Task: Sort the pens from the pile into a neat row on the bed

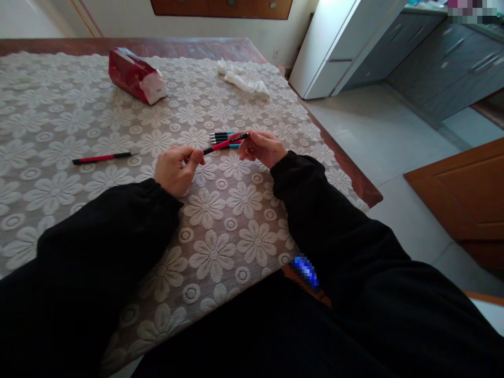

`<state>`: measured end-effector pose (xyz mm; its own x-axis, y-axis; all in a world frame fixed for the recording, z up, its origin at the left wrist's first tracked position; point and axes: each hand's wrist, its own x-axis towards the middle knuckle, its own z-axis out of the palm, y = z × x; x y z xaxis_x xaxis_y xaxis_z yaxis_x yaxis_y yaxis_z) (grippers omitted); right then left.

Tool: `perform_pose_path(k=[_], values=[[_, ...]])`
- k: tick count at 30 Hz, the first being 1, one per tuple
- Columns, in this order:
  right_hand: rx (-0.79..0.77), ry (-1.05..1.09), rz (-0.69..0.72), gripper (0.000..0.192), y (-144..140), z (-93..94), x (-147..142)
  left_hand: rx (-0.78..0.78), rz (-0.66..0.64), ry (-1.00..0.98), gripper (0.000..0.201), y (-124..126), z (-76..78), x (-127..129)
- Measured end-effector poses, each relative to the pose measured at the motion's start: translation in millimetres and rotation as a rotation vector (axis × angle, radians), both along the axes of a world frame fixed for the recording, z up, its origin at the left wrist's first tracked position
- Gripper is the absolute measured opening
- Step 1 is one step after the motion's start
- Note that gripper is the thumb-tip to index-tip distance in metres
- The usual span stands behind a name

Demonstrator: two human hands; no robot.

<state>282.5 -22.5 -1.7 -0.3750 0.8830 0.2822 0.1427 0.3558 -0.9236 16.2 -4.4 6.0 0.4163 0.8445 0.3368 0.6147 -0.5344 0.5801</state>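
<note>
Both hands work over a table (346, 178) w/ a white lace floral cloth (220, 252). A red pen (224, 143) is held between them, raised a little above the cloth, tilted so its black end near the right hand sits higher.

Left hand (176, 169): fingers curled in, thumb & forefinger pinching the pen's lower tip. Right hand (262, 147): also curled, fingertips closed on the pen's upper black end. So each hand grips one end; hands are apart w/ the pen spanning the gap. Black sleeves cover both arms to the wrist.

Just behind the held pen, on the cloth, lies a small bunch of pens (222, 137), black tips pointing left, red & blue barrels showing; the right hand partly hides them, exact count can't be told. Another red pen w/ black ends, the lone pen (103, 157), lies flat on the cloth well to the left of the left hand.

Far side of the table: a red packet (136, 76) w/ a white end, lying on its side, & a crumpled white tissue (244, 80) near the right edge. Beyond the table, tiled floor (378, 136) & grey cabinets (444, 68).
</note>
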Motion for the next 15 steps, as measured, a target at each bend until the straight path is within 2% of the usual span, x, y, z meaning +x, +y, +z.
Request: perform_pose_path(k=[6, 10, 15], values=[[-0.200, 0.183, 0.141, 0.057, -2.6, 0.8, 6.4, 0.007, -0.049, 0.039, 0.036, 0.8, -1.5, -1.6], [-0.312, 0.286, 0.122, 0.045, -5.4, 0.9, 5.6, 0.027, -0.099, 0.001, 0.037, 1.2, -1.3, -2.5], [-0.351, 0.335, 0.108, 0.045, -7.6, 5.3, 3.7, -0.019, -0.083, 0.022, 0.037, 0.3, 0.6, -1.8]])
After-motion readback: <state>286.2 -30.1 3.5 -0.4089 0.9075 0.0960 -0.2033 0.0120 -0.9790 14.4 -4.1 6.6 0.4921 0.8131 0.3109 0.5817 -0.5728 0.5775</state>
